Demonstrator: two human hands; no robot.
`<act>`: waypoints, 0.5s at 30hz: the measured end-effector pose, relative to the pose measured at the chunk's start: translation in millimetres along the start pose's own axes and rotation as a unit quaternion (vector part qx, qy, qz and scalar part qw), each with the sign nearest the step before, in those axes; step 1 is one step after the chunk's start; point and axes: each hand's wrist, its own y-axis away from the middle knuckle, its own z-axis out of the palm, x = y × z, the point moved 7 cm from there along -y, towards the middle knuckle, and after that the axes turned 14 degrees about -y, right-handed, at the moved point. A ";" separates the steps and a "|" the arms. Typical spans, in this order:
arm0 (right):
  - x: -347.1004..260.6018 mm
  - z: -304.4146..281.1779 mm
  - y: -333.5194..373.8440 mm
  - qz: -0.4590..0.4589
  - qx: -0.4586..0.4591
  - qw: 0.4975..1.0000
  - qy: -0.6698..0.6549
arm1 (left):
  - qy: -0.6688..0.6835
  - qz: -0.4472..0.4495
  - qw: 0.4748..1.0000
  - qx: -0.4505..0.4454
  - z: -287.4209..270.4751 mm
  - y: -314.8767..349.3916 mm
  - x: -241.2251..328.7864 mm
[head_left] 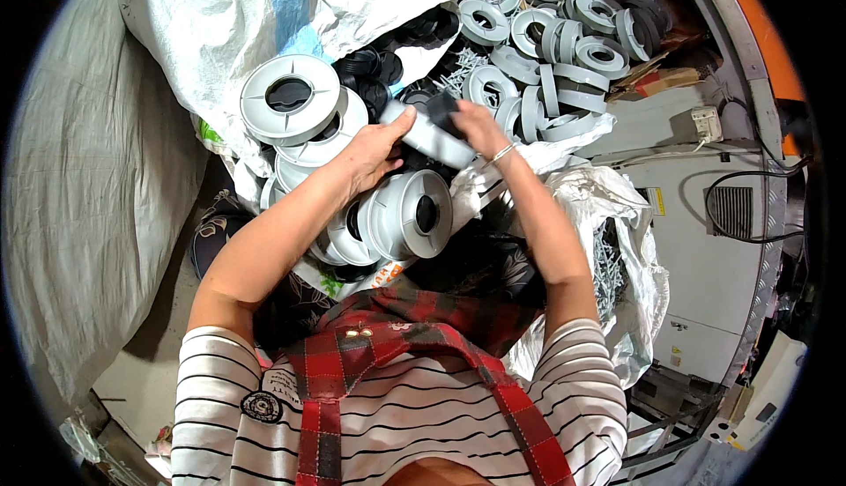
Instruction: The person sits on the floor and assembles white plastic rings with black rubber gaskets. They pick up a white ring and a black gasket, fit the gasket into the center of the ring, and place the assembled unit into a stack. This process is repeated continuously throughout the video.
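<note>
In front of me, my left hand (pixel 377 149) grips a grey plastic ring (pixel 434 140) by its left edge, thumb on top. The ring is turned nearly edge-on and smeared by motion. My right hand (pixel 480 130) pinches a small black plastic part (pixel 441 110) against the ring's far side; whether the two are joined I cannot tell. Just below my hands lie grey flanged rings with black centres (pixel 425 213). Left of my left hand, more such rings (pixel 291 98) are stacked on a white sack.
Loose grey rings (pixel 530 32) are heaped at the far right, with pale screws (pixel 463 70) beside them. Black round parts (pixel 370 67) lie in a white woven sack (pixel 207 23). A white bag (pixel 648 283) of screws stands to the right, next to a grey cabinet (pixel 692 248) with a black cable.
</note>
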 end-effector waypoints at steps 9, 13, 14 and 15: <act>-72.2 16.7 39.8 -0.061 0.149 0.985 -0.063 | 0.108 0.126 0.986 -0.024 -12.2 25.5 50.4; -62.0 31.0 37.2 -0.115 0.147 0.982 -0.014 | 0.120 0.127 0.984 -0.035 -5.3 38.4 50.8; -74.9 43.4 38.1 -0.102 0.112 0.988 -0.006 | 0.113 0.133 0.984 -0.014 -14.8 39.3 51.0; -87.5 50.5 42.5 -0.088 0.082 0.993 0.005 | 0.105 0.138 0.985 0.000 -20.6 38.2 51.3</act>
